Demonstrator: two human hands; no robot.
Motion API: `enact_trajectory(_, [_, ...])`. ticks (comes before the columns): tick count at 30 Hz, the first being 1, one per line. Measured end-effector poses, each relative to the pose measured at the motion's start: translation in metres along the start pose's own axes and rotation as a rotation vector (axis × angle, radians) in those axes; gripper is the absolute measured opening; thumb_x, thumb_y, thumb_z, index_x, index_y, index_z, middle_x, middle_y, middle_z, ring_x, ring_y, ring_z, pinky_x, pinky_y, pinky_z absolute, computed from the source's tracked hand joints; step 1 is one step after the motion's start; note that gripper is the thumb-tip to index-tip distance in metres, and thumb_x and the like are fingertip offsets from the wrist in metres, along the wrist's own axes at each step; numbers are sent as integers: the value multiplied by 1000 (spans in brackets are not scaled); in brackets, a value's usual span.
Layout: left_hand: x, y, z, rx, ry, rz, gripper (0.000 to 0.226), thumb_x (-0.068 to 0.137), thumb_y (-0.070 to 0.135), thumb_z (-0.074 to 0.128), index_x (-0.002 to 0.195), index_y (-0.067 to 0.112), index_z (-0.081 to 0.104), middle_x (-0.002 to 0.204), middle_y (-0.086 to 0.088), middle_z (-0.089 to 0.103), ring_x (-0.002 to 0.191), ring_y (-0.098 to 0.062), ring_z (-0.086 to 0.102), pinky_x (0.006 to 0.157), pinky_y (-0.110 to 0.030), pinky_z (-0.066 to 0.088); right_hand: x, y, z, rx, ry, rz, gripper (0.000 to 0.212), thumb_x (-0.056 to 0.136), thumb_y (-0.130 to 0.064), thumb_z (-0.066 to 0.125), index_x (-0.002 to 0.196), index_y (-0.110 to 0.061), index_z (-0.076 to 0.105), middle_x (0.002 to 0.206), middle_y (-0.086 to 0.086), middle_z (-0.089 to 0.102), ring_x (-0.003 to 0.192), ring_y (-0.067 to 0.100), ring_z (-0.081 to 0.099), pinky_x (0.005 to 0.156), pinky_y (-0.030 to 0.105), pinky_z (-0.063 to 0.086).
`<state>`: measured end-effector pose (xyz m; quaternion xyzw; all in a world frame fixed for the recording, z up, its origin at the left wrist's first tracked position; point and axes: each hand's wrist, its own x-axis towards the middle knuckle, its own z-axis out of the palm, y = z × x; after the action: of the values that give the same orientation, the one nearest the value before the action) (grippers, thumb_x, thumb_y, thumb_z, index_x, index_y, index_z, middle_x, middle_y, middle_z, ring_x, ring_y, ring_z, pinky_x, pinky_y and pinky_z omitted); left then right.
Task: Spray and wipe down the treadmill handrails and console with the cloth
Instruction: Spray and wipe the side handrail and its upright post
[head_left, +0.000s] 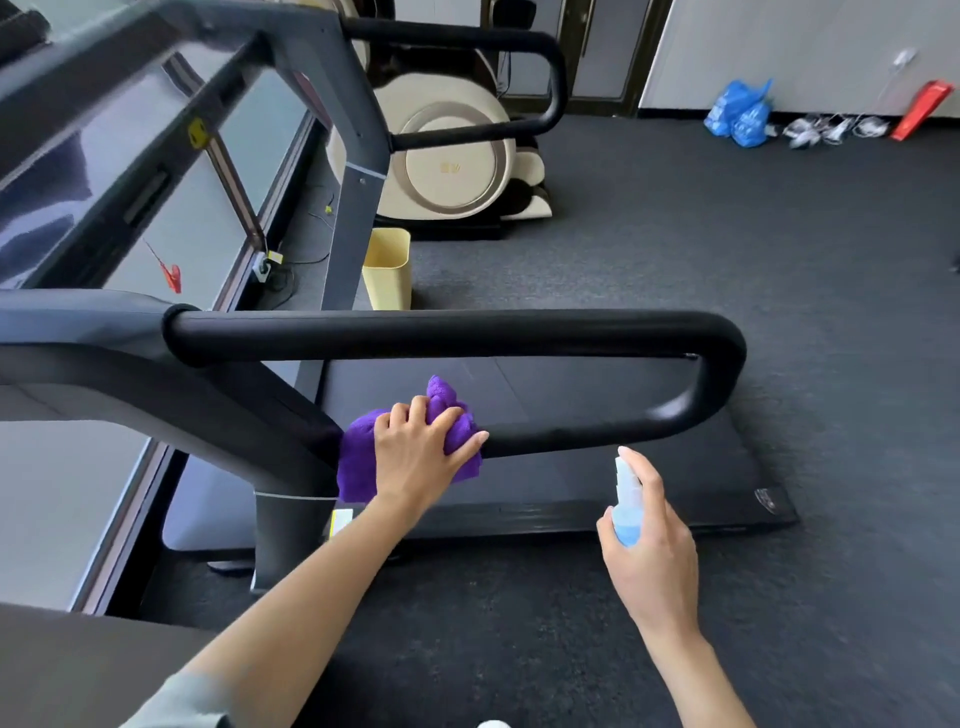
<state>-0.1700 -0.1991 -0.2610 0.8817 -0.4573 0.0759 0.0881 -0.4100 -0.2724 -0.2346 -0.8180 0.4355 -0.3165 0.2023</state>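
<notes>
A black looped handrail (467, 332) runs across the middle of the head view, its lower bar (582, 434) curving back to the grey upright (291, 530). My left hand (415, 452) presses a purple cloth (358, 457) onto the lower bar where it meets the upright. To the right, below the bar, my right hand (654, 545) holds a small clear spray bottle (626, 499) of blue liquid, a finger on its top, nozzle facing the rail. The far handrail (550, 78) shows at the top. The grey console frame (156, 52) fills the upper left.
The treadmill deck (597, 478) lies beyond the rail on dark carpet (779, 260). A yellow bin (387, 270) and a cream massage chair (457, 161) stand behind the treadmill. Blue bags (740, 111) and a red object (922, 109) lie by the far wall.
</notes>
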Motion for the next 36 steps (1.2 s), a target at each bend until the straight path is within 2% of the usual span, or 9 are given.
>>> enact_trajectory(5, [0, 39, 3, -31, 28, 45, 67, 86, 72, 27, 120, 28, 64, 110, -7, 64, 96, -30, 58, 84, -43, 44, 3, -5, 8, 18, -48, -8, 69, 75, 4, 68, 135, -23, 47, 125, -2, 65, 96, 30, 67, 72, 37, 54])
enact_trajectory(9, [-7, -20, 0, -64, 5, 228, 69, 84, 72, 33, 121, 22, 62, 108, -9, 62, 94, -31, 60, 81, -42, 48, 16, -17, 18, 27, -87, -27, 72, 77, 0, 66, 134, -35, 41, 117, -3, 68, 87, 31, 66, 65, 34, 49])
enact_trajectory(13, [-13, -61, -4, -27, 2, 156, 67, 86, 69, 31, 115, 20, 66, 101, -12, 63, 88, -35, 60, 81, -44, 49, 27, -27, 24, 81, -104, -33, 72, 78, -1, 64, 134, -38, 37, 119, -5, 66, 88, 32, 65, 67, 38, 52])
enact_trajectory(20, [-1, 15, 1, -108, 81, -168, 59, 89, 65, 29, 101, 24, 69, 101, -9, 65, 91, -33, 57, 78, -41, 39, 19, -14, 8, 99, -14, -27, 72, 78, 1, 67, 135, -34, 39, 133, -12, 58, 101, 24, 65, 79, 31, 51])
enact_trajectory(25, [8, 102, 3, -129, 56, -16, 58, 89, 68, 27, 110, 28, 64, 112, -5, 62, 98, -30, 55, 85, -44, 39, 12, -2, 3, 69, -48, 5, 70, 77, 2, 67, 136, -27, 43, 132, -10, 59, 101, 25, 65, 79, 33, 51])
enact_trajectory(29, [12, 56, 3, -29, -8, 99, 60, 89, 73, 25, 113, 27, 56, 108, -3, 60, 94, -26, 56, 81, -40, 41, 17, 0, 8, 78, -72, 35, 68, 79, 0, 66, 136, -28, 44, 132, -11, 59, 97, 29, 65, 74, 34, 50])
enact_trajectory(31, [8, 17, 0, -9, -34, 11, 64, 88, 72, 22, 110, 24, 58, 103, -6, 61, 91, -29, 58, 78, -40, 42, 20, 1, 10, 87, -69, 47, 67, 79, -1, 65, 136, -29, 44, 129, -11, 61, 93, 30, 64, 70, 32, 48])
enact_trajectory(34, [0, -17, -3, 9, -90, -84, 81, 84, 73, 4, 114, 24, 61, 107, -8, 61, 98, -32, 57, 82, -40, 39, 24, 4, 8, 103, -50, 75, 66, 80, -1, 64, 136, -31, 44, 124, -10, 64, 89, 31, 65, 66, 32, 47])
enact_trajectory(36, [1, -12, 0, -47, -32, -163, 69, 88, 66, 15, 110, 22, 65, 106, -7, 64, 98, -31, 58, 83, -41, 38, 25, 10, 4, 110, -34, 89, 66, 80, -1, 64, 136, -30, 44, 124, -11, 64, 89, 30, 65, 66, 30, 47])
